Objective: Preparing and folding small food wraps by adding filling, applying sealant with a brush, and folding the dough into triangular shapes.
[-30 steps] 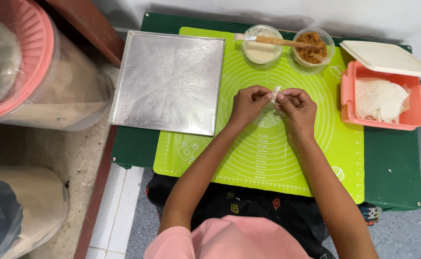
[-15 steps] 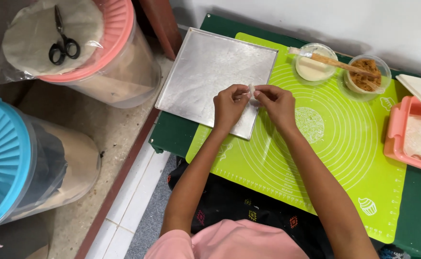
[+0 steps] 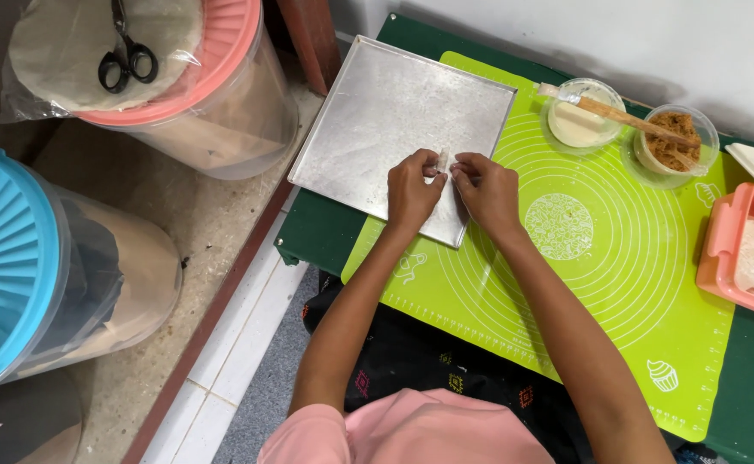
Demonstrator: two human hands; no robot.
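Between both hands [image 3: 450, 185], a small wrap [image 3: 443, 161] sits pinched.

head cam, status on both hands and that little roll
Left hand and right hand both pinching the small white roll. Roll held just above the bare metal tray. Nothing in the way on the tray.

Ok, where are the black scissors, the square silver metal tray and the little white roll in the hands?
black scissors [image 3: 128, 58], head view, on the handle loops
square silver metal tray [image 3: 377, 112], head view, bare middle
little white roll [image 3: 443, 161], head view, its visible end
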